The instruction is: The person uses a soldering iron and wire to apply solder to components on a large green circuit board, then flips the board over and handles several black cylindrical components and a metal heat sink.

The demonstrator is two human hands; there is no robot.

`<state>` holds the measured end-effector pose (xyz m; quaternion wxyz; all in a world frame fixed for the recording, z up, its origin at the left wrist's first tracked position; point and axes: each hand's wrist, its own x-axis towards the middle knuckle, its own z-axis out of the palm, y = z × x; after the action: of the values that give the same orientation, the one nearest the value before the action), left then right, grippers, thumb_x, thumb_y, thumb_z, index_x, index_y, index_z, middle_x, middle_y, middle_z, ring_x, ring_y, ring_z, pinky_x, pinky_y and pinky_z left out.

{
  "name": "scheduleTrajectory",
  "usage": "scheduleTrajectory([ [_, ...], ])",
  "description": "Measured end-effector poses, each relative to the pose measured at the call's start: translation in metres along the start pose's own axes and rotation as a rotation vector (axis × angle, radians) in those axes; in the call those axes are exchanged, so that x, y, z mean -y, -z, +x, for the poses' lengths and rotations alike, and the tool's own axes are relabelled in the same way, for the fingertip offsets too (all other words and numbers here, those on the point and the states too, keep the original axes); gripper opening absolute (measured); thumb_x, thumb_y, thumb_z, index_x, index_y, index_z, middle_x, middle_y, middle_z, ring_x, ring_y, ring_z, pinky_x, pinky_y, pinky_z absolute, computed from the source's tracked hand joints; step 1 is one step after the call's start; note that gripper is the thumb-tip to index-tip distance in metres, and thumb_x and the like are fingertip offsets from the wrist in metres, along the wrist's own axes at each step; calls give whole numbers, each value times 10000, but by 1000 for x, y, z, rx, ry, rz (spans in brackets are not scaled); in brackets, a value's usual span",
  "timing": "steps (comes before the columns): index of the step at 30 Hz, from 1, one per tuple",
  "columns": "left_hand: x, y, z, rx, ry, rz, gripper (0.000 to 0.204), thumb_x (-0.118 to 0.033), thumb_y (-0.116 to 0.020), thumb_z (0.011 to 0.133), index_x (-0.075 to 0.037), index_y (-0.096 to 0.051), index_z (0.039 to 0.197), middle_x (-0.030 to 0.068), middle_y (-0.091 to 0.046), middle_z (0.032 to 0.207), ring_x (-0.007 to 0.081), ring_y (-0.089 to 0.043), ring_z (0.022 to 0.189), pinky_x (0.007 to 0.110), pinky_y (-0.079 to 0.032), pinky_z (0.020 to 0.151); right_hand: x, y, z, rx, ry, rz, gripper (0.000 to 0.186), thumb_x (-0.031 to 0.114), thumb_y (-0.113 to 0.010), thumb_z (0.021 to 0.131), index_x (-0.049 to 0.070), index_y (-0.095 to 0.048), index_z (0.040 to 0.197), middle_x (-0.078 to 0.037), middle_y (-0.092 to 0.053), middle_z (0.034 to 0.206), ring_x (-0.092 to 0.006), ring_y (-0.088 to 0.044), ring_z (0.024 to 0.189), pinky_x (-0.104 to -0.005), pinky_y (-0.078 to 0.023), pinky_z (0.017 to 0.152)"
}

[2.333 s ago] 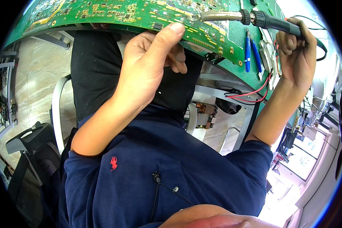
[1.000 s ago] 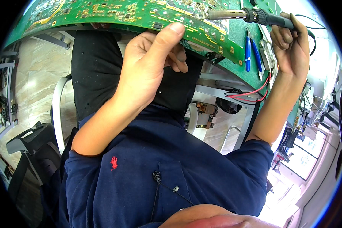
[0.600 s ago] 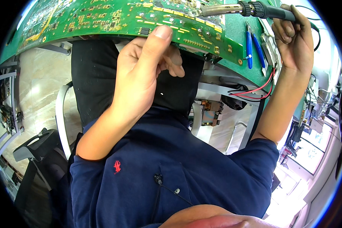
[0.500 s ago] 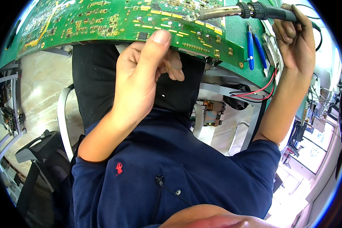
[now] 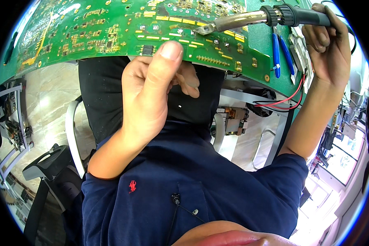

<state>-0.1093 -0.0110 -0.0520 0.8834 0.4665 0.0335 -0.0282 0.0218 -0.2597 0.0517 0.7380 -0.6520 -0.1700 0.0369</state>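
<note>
The tip of the iron has shifted toward the left hand, which pinches the board ahead of both hands, presumably steadying it, while the right hand grips the handle.

We count one circuit board, one left hand at its near edge, one soldering iron over it, one right hand and two blue handles right of it, two armrests below it.
</note>
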Motion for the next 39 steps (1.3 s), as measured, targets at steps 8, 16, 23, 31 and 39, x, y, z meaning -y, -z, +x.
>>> scheduleTrajectory([
  [8,0,1,2,31,7,7,559,-467,-528,978,34,-658,767,121,-648,668,154,-624,599,261,-467,599,18,26,0,128,-144,54,338,180,-484,999,-124,-594,1098,28,-394,564,-57,-287,504,-199,-241,479],
  [16,-2,0,3,32,-3,-30,521,-431,-528,983,28,-659,773,119,-650,675,150,-624,583,250,-463,585,25,24,-2,213,-83,-17,364,211,-456,1004,-123,-556,1106,16,-414,572,-60,-279,508,-197,-230,485],
  [23,-3,4,2,71,20,98,499,-443,-434,1001,10,-643,990,95,-644,724,171,-607,640,284,-483,578,29,23,-6,218,-41,-45,378,211,-450,1003,-136,-536,1126,13,-421,585,-56,-290,528,-193,-221,489],
  [31,-3,-2,2,-15,20,-42,490,-436,-541,978,3,-662,798,97,-648,666,138,-626,578,245,-460,569,33,35,-7,214,-34,-38,389,200,-444,1004,-145,-527,1165,23,-393,576,-56,-290,519,-197,-255,525],
  [39,1,6,0,81,-19,124,554,-478,-393,1029,24,-626,1059,100,-636,778,161,-595,657,282,-482,591,29,-1,-8,220,-16,11,376,187,-461,1002,-145,-552,1152,19,-365,570,-68,-283,512,-201,-256,524],
])
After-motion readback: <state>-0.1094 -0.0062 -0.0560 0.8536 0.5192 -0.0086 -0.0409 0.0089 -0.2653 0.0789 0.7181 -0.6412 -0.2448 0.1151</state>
